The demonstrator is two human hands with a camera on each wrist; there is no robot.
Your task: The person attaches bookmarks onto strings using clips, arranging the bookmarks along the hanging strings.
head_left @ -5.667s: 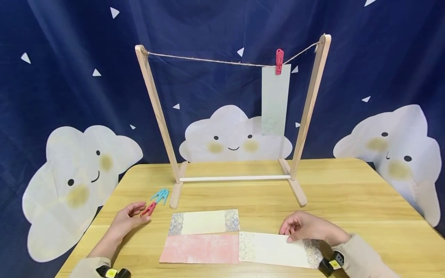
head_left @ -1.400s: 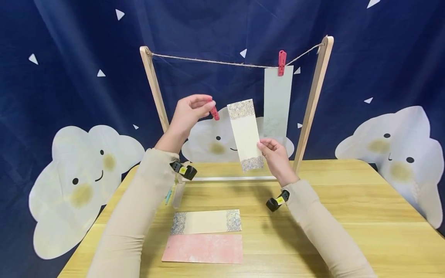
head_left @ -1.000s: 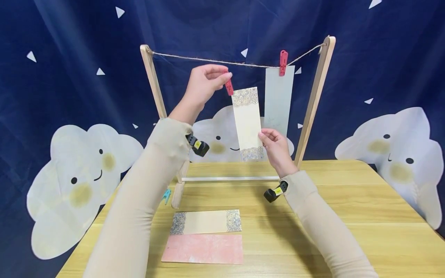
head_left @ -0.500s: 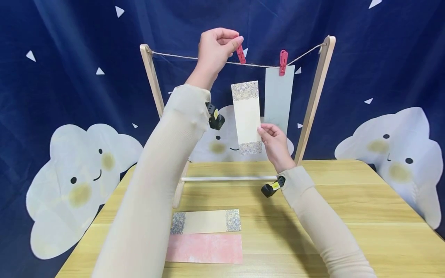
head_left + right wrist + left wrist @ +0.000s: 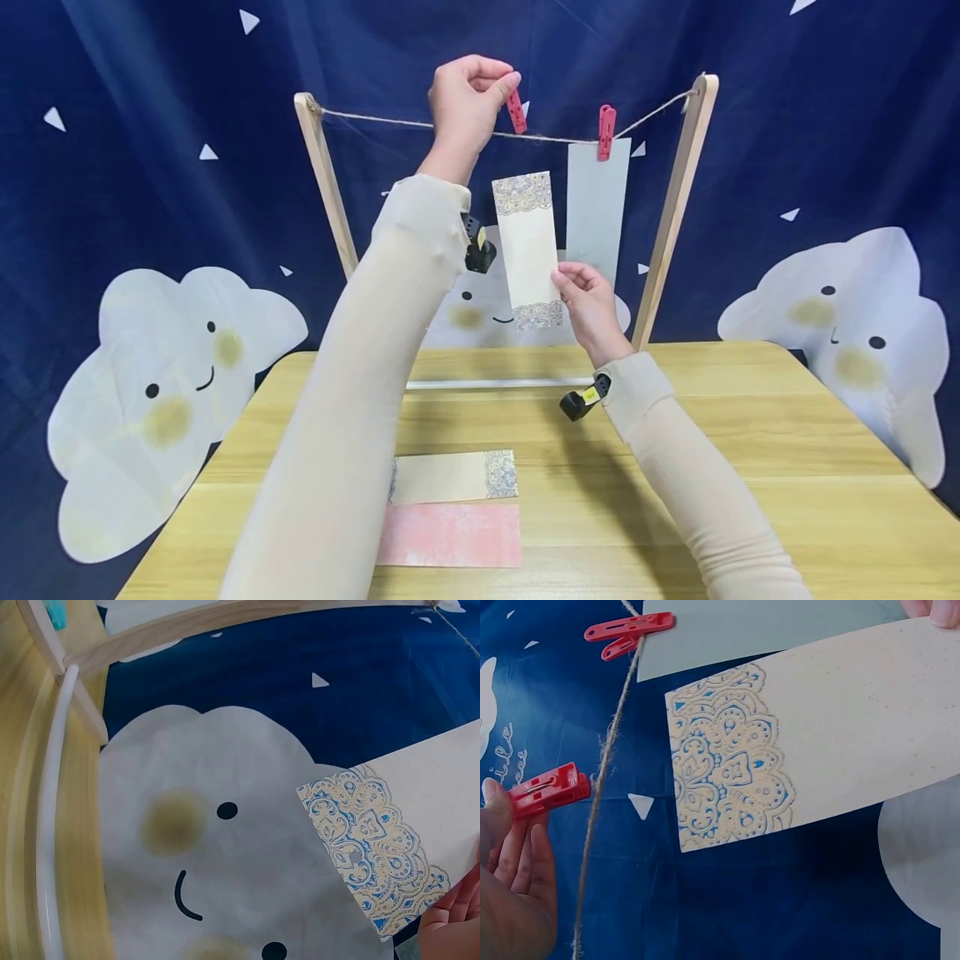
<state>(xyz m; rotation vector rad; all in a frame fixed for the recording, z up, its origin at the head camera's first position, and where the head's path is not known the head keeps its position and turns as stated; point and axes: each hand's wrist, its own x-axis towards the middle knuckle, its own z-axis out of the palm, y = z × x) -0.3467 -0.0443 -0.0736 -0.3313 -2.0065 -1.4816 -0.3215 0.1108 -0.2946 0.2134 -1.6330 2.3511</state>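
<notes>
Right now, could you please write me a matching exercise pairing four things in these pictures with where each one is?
1. Pale grey-green card
2. Unclipped red peg
3. Pink card
4. Raised patterned card

A. Lying on the table
B. Clipped to the string
C. Held in the right hand
D. Held in the left hand

Pairs: 1-B; 2-D; 3-A; 4-C

gap under string (image 5: 606,750), pegged card (image 5: 597,204) blocking right

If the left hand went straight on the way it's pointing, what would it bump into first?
Probably the string: in the left wrist view, the red clip in the left hand points toward it, though depth is unclear.
</notes>
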